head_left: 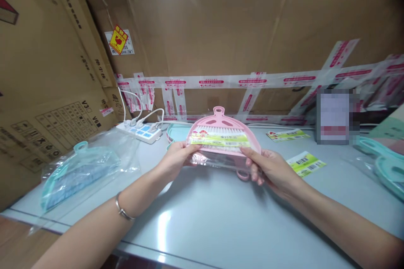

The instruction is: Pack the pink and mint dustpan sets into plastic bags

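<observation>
A pink dustpan (239, 127) with a white-bristled brush (210, 132) nested in it is held up above the table by both my hands. Clear plastic wraps the set, and a green-yellow label card (217, 139) lies across the bristles. My left hand (177, 157) pinches the left corner, thumb on the front. On the right corner, my right hand (265, 164) grips with its thumb in front and fingers behind. A pink loop (243, 175) hangs below the pan near my right fingers.
A bagged teal dustpan (81, 162) lies at left, beside a white power strip (140, 131) with plugged cables. Label cards (306, 164) lie at right, near an upright pixelated device (333, 117) and more teal dustpans (389, 168). Large cardboard boxes (221, 29) wall the table's back.
</observation>
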Tool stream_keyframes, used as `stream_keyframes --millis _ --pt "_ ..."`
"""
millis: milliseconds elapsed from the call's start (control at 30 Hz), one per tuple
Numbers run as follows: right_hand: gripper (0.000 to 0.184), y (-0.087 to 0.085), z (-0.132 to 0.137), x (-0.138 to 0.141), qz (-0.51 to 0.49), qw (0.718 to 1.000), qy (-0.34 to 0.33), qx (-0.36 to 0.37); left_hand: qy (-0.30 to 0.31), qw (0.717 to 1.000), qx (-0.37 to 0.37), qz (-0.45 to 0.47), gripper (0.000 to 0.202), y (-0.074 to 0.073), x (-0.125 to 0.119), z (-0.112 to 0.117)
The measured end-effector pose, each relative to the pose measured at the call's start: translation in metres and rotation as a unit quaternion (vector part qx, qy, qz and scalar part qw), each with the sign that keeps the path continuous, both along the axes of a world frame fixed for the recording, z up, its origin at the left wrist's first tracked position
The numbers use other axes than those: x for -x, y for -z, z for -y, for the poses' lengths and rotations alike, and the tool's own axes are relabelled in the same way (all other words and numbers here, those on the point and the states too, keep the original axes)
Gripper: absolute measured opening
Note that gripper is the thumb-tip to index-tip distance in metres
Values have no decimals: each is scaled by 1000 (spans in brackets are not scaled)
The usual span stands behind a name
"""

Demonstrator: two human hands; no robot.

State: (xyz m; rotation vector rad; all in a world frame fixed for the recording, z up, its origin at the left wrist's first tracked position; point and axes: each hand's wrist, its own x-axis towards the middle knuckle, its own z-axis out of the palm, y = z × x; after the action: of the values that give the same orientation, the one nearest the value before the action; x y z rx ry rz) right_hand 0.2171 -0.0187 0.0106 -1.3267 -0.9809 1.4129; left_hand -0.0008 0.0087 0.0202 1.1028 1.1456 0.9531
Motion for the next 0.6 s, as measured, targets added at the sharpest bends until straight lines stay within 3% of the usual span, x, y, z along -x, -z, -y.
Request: stream_keyframes --millis 100,233,367,433,500,600 --pt "47 -2 0 0 -8 1000 9 -4 13 1000 -9 -9 28 -2 0 1" --pt "44 -5 0 0 -42 999 21 -16 128 990 -56 10 42 -15 11 2" --pt "43 -4 -4 -3 -75 996 40 -32 190 971 -143 11 99 -25 24 4" --pt "43 -3 -5 -4 -91 995 37 -34 186 959 -212 -19 113 -25 25 5" --pt "44 -2 -5 -4 -101 994 25 -33 175 943 -278 -60 102 -23 21 5" --pt "45 -3 -4 -3 -95 995 2 -34 132 922 -353 -92 59 -18 13 1"
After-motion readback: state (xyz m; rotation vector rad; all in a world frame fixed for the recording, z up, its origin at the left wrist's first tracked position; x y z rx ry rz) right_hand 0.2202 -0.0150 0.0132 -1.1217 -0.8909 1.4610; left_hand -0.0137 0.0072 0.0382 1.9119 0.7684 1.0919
